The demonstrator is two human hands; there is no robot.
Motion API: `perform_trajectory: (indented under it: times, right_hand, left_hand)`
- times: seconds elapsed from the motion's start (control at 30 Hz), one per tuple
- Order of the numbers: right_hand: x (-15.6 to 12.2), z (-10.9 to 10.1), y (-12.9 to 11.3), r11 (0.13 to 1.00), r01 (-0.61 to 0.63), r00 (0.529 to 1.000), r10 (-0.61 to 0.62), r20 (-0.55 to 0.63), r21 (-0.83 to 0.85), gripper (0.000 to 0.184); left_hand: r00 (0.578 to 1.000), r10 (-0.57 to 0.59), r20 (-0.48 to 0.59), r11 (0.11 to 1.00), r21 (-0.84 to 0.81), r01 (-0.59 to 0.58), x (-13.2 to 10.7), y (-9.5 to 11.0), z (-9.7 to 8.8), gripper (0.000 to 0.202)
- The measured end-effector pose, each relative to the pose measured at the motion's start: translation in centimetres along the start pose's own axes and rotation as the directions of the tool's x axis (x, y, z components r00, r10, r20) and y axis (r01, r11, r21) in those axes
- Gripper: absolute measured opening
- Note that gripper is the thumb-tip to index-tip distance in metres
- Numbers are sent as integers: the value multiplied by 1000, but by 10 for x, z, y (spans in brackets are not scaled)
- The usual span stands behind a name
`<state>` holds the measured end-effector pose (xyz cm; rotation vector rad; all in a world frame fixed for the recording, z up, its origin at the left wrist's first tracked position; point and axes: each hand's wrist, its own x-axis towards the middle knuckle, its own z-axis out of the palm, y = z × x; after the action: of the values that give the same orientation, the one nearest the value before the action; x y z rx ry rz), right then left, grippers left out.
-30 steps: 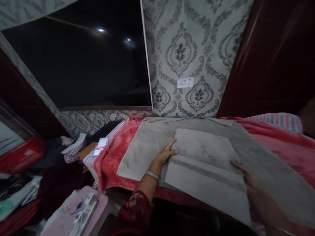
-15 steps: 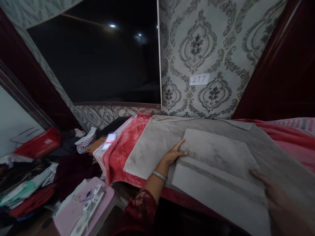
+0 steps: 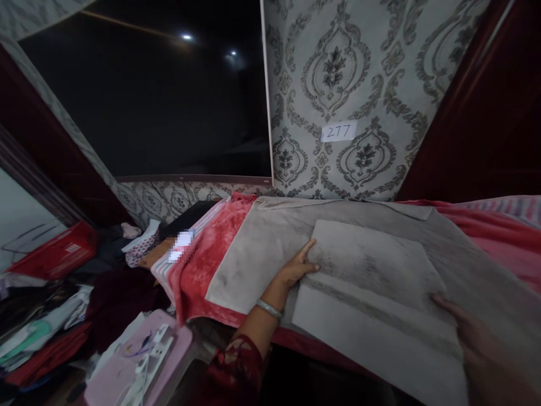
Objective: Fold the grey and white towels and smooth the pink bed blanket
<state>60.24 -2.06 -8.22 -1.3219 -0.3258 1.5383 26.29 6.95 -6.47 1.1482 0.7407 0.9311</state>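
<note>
A grey plush blanket (image 3: 247, 254) lies spread over a red one, with a lighter folded section (image 3: 372, 254) in its middle that has dark smudgy streaks. My left hand (image 3: 293, 269) holds the left edge of this folded section. Its thumb rests on the cloth, the index finger stretches along the edge, and the other fingers are hidden. At the right edge, my right hand (image 3: 473, 332) grips the fold with one digit on top. It is blurred and its other fingers are out of sight.
The red blanket (image 3: 207, 254) shows on both sides of the grey one. A pink stool (image 3: 110, 378) carries a power strip (image 3: 154, 352). Piled clothes (image 3: 46, 327) and a red basket (image 3: 59, 251) sit at left. A large television (image 3: 181, 107) hangs on the patterned wall.
The whole view has shifted slightly, so the television and the left-hand items sit a little further left. Both hands keep their places on the fold's edges.
</note>
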Motion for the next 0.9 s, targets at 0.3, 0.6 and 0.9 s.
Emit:
perform_trajectory:
  times: [0.3,0.6,0.9]
  right_hand:
    - [-13,23,-12,980,72,978,-106,180,187,51]
    - [-2,24,-10,937,168,923,-259,284,306,61]
    - [16,20,-7,915,257,912,-336,236,310,65]
  left_hand:
    - [995,29,-93,987,162,-14,4,7,-2,103]
    - [981,127,-145,918,392,-61,11,9,-4,88]
    - [965,125,-229,919,392,-26,7,14,7,74]
